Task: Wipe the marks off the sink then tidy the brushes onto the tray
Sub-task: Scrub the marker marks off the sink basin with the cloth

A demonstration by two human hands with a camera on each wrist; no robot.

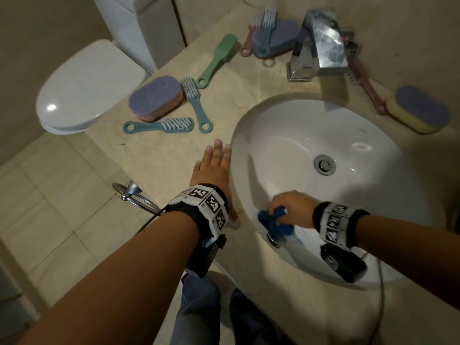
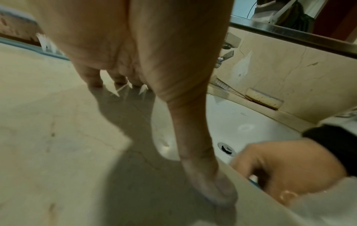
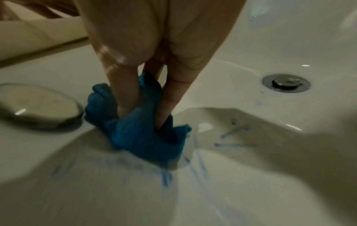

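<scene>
My right hand [image 1: 290,207] grips a crumpled blue cloth [image 1: 273,222] [image 3: 139,134] and presses it on the near inner wall of the white sink [image 1: 298,135]. Blue marks [image 3: 201,163] streak the sink surface beside and below the cloth. My left hand [image 1: 214,170] lies flat and open on the beige counter [image 1: 161,160] at the sink's left rim, thumb [image 2: 208,175] by the rim. Two teal brushes [image 1: 159,126] [image 1: 196,105], a green brush [image 1: 216,59], more brushes [image 1: 261,28] by the tap and a pink brush [image 1: 366,88] lie on the counter.
Purple-topped sponges lie left [image 1: 155,98], behind the tap [image 1: 281,36] and right [image 1: 420,109] of the sink. A chrome tap [image 1: 318,46] stands at the back, the drain [image 1: 324,164] in the bowl, an overflow cap [image 3: 38,105] near the cloth. A toilet [image 1: 84,88] is at left.
</scene>
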